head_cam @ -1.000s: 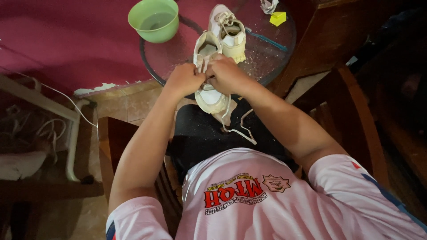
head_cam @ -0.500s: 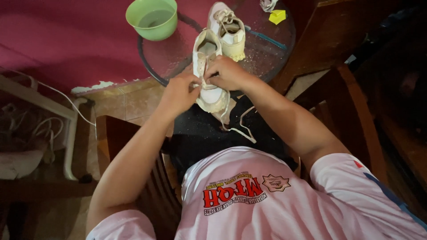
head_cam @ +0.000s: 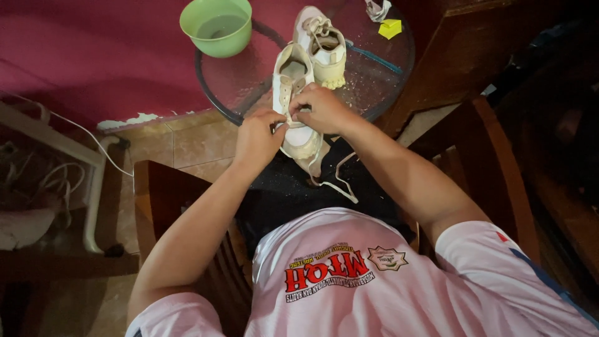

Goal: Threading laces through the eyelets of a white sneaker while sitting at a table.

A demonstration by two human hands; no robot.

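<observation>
both hands meet over a cream shoe [head_cam: 298, 128] at the worktop [head_cam: 249, 81] edge: left hand [head_cam: 257, 138] and right hand [head_cam: 321, 109] have their fingers pinched shut on its white lace [head_cam: 334, 181], which trails toward the lap. beyond the fingers sits a second shoe [head_cam: 324, 47]; farther left, a green bowl [head_cam: 216, 26].

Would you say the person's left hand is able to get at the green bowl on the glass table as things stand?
Probably yes: the left hand is at the near shoe, and the bare glass table between it and the green bowl looks free, though it is busy with the lace.
</observation>
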